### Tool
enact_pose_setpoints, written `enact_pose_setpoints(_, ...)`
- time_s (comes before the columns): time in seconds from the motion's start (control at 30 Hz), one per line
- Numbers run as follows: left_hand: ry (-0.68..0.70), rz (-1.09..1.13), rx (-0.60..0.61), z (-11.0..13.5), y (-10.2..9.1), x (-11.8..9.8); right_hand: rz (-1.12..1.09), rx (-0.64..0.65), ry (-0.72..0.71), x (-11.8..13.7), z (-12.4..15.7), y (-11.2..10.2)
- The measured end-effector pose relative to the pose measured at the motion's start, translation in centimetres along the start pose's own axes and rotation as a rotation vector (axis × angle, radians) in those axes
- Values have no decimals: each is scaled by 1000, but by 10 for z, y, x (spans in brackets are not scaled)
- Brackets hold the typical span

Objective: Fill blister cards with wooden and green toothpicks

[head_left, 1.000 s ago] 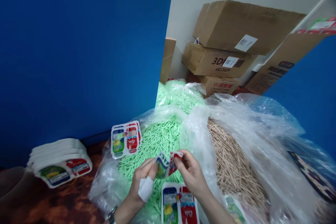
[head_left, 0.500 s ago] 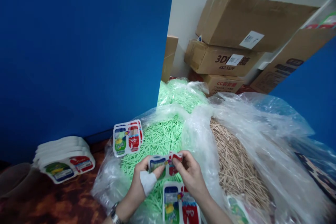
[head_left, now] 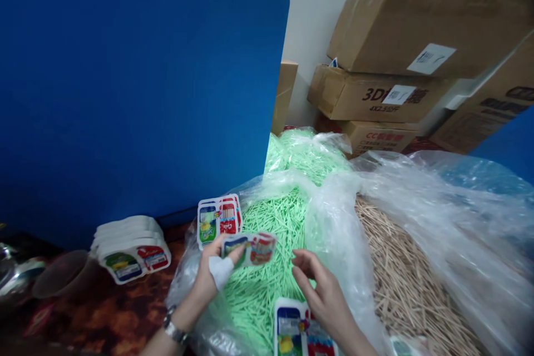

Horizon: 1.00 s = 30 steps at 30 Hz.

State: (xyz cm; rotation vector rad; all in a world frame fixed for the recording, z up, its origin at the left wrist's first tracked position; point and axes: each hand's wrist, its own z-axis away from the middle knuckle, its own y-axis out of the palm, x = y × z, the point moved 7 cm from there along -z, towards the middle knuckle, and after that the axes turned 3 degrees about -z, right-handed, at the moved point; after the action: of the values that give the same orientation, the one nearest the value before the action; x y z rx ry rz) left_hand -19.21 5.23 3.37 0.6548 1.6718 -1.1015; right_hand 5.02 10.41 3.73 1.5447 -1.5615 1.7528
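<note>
Left of the green stick heap [head_left: 271, 217] sits a clear plastic tub [head_left: 62, 278], then a stack of white-edged twin-bottle packs [head_left: 120, 261]. A blue panel [head_left: 137, 94] stands behind the heap's left side. On the heap's left edge lie overlapping Cola-printed packs [head_left: 219, 219]. Near them, the left hand [head_left: 212, 270], a white wrap [head_left: 221, 272] by its thumb, pinches a blurred twin-bottle pack [head_left: 252, 250] between thumb and fingers, above the heap. Another twin-bottle pack [head_left: 290, 327] lies at the heap's near edge, partly behind the right hand [head_left: 323, 292], whose thumb and index finger are parted, holding nothing. Right of the heap are brown sticks [head_left: 404, 267] in clear plastic; beyond it, to the right, stacked cardboard boxes [head_left: 375, 92].
</note>
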Motion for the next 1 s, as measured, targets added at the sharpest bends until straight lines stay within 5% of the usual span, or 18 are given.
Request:
enact_pose_setpoints(0.13, -3, -151, -110, -38, -43, 25, 476, 230, -47, -24, 24, 8)
enact_pose_setpoints(0.27, -12, -381, -259, -62, -70, 48, 896, 319, 8, -47, 43, 9)
enact_pose_setpoints(0.43, -57, -526, -336, -68, -72, 58, 881, 392, 89, -46, 41, 1)
enact_pose_setpoints(0.53, -22, -607, -421, -56, -68, 43, 795, 406, 92, -45, 38, -5)
enact_pose_setpoints(0.67, 127, -542, -391, -17, -37, 8, 682, 335, 105, -50, 38, -13)
enact_pose_setpoints(0.73, 115, -321, -191, 7, -5, 0, 627, 273, 121, -47, 37, -21)
enact_pose_setpoints(0.83, -133, -81, 235, 52, 57, 4, 478, 160, 165, -29, 33, -37)
enact_pose_setpoints(1.0, -131, 80, 410, 90, 105, -12, -83, 234, 294, 7, 31, -31)
